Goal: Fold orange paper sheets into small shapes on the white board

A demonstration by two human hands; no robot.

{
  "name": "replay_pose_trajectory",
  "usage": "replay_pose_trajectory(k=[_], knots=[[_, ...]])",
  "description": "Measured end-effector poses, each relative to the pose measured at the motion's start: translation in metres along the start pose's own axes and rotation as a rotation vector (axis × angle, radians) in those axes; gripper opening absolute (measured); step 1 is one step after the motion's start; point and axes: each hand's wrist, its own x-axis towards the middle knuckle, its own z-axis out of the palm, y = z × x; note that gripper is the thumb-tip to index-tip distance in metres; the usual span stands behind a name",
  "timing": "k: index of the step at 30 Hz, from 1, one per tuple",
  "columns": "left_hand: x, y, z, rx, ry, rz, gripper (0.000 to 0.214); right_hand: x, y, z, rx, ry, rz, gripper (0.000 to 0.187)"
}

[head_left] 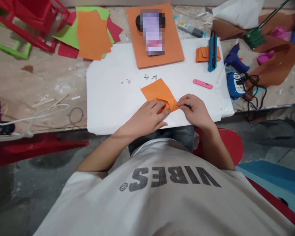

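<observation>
An orange sheet of paper [160, 90] lies on the white board at the table's near edge, its lower part folded over. My left hand [151, 116] rests on the folded part, fingers curved over it and pressing it. At the sheet's right corner my right hand [194, 109] pinches the paper between thumb and fingertips. Some of the fold is hidden under the left fingers. To the right of the sheet lies a pink folding cutter [203, 84]. A stack of folded orange papers [202, 54] sits farther back, under a blue stapler-like tool [212, 52].
A phone [152, 32], its screen blurred, stands on a larger orange sheet [178, 55]. Coloured papers [92, 36] and a red chair-like frame [36, 19] are at back left. A blue glue gun [236, 59], a blue device [236, 87] and black cables [254, 90] crowd the right.
</observation>
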Motion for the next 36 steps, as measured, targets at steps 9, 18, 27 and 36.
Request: replay_pose_trajectory(k=[9,18,27,36], knots=[[-0.002,-0.017,0.009,0.003,0.007,0.079,0.097,0.0,-0.001,0.001,-0.042,-0.014,-0.012,0.026],[0.008,-0.032,0.004,0.045,-0.021,0.169,0.116,0.0,-0.005,0.001,-0.045,-0.022,0.004,0.025],[-0.002,-0.002,0.008,0.115,0.015,0.018,0.107,0.0,-0.007,0.001,-0.059,-0.025,0.001,0.026],[-0.026,0.031,0.022,0.139,0.074,-0.147,0.102,0.001,-0.006,0.001,-0.043,-0.012,-0.011,0.026]])
